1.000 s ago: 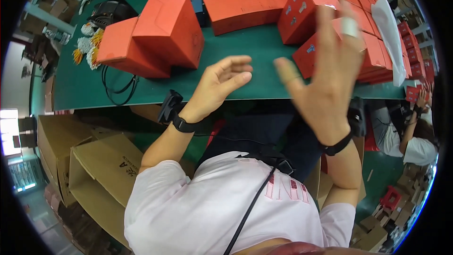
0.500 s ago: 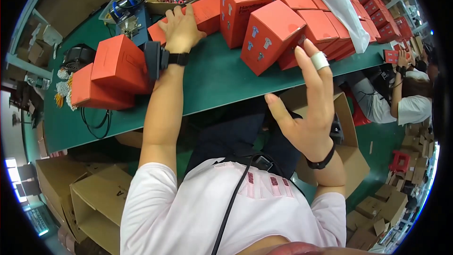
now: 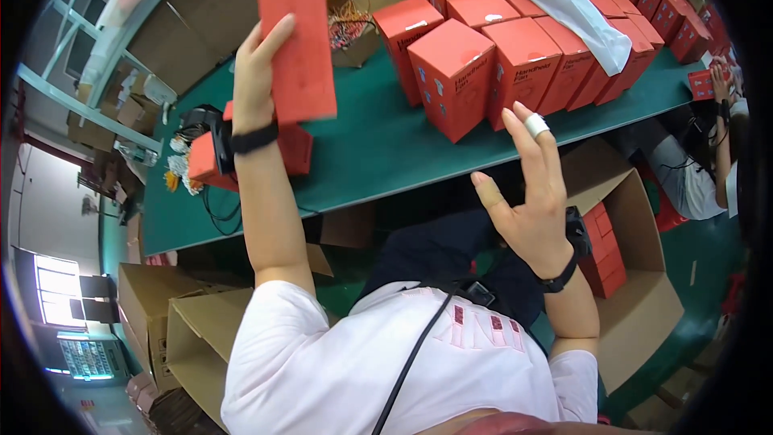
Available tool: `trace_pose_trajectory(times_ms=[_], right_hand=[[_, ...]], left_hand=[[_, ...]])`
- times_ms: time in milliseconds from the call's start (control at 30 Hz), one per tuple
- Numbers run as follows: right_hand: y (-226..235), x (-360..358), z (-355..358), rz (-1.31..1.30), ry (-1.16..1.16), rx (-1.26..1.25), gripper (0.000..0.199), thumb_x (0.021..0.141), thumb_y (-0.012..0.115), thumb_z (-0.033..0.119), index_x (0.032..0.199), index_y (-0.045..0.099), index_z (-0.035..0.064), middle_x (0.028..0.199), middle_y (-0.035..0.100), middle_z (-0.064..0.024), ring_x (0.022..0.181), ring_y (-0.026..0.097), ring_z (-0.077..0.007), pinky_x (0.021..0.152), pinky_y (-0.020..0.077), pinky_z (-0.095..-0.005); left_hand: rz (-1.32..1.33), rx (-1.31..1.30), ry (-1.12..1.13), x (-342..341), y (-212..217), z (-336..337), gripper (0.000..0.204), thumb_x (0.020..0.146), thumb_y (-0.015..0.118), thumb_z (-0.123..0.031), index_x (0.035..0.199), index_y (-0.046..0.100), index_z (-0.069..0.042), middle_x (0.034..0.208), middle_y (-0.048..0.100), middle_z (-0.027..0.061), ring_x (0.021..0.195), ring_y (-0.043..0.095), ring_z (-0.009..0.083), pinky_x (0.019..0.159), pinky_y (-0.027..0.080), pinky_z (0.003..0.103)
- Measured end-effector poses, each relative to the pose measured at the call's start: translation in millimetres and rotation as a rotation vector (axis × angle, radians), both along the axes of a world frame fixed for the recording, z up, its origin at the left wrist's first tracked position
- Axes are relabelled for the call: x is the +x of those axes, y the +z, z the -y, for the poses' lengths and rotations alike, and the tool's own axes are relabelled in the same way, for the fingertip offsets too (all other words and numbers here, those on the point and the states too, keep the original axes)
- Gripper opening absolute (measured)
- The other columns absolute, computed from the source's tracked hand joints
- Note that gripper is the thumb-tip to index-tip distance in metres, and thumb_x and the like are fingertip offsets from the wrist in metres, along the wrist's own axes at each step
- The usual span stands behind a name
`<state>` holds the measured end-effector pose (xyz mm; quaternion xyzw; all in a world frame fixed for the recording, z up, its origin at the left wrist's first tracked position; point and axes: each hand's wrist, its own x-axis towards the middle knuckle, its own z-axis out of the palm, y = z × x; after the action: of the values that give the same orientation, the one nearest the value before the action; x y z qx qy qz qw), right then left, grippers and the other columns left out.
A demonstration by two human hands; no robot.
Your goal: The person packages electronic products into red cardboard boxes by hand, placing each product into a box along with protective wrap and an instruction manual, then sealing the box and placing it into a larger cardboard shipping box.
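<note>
The left hand holds a red box by its left side — raised over the green table. The right hand hangs empty, fingers spread, near the table's front edge. The box looks light, stiff but crushable — best gripped mid-length, across both sides.

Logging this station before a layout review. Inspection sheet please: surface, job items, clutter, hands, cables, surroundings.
Surface: green tabletop, boxes on both sides.
Job items: held red box; rows of red boxes at right; red boxes partly hidden behind the left wrist.
Clutter: white plastic sheet over the rows; white-and-yellow bundles at left; small-parts carton at back.
Hands: left hand grips the held red box; right hand open, holding nothing.
Cables: black cable loop at the near left edge; black cord across the shirt.
Surroundings: open carton at right with red boxes inside; cartons at left; another person's hand at far right.
</note>
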<state>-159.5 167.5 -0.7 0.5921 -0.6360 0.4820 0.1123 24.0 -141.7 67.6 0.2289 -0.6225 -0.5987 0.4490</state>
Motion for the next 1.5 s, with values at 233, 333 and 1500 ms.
trace_pose_trajectory(times_ms=[233, 333, 1500], right_hand=[[43.4, -5.0, -19.2, 0.345, 0.221, -0.146, 0.076, 0.089, 0.076, 0.034, 0.143, 0.045, -0.0091, 0.143, 0.053, -0.0213, 0.113, 0.062, -0.0255, 0.099, 0.0486, -0.0377], [61.4, -6.3, -21.4, 0.293, 0.239, -0.232, 0.064, 0.095, 0.069, 0.033, 0.136, 0.050, -0.0124, 0.131, 0.061, -0.0245, 0.108, 0.063, -0.0230, 0.097, 0.0487, -0.0353], [-10.3, -11.9, 32.0, -0.175, 0.490, 0.564, 0.036, 0.074, 0.073, 0.005, 0.108, 0.061, 0.0042, 0.097, 0.065, -0.0118, 0.087, 0.065, -0.0342, 0.072, 0.0516, -0.0421]], left_hand=[[-0.716, 0.350, -1.065, 19.4, -49.9, -50.4, 0.058, 0.102, 0.054, -0.043, 0.143, 0.048, -0.003, 0.135, 0.058, 0.0123, 0.126, 0.056, 0.0244, 0.107, 0.045, 0.039], [-0.019, 0.253, -0.896, 46.0, -82.3, -59.4, 0.132, 0.046, 0.104, -0.036, 0.152, 0.035, 0.002, 0.148, 0.049, 0.0135, 0.137, 0.046, 0.0284, 0.115, 0.033, 0.045], [0.703, -0.514, -0.924, 4.3, -42.5, -63.9, 0.094, 0.065, 0.089, -0.013, 0.149, 0.050, -0.006, 0.146, 0.047, 0.0130, 0.134, 0.047, 0.0275, 0.114, 0.034, 0.035]])
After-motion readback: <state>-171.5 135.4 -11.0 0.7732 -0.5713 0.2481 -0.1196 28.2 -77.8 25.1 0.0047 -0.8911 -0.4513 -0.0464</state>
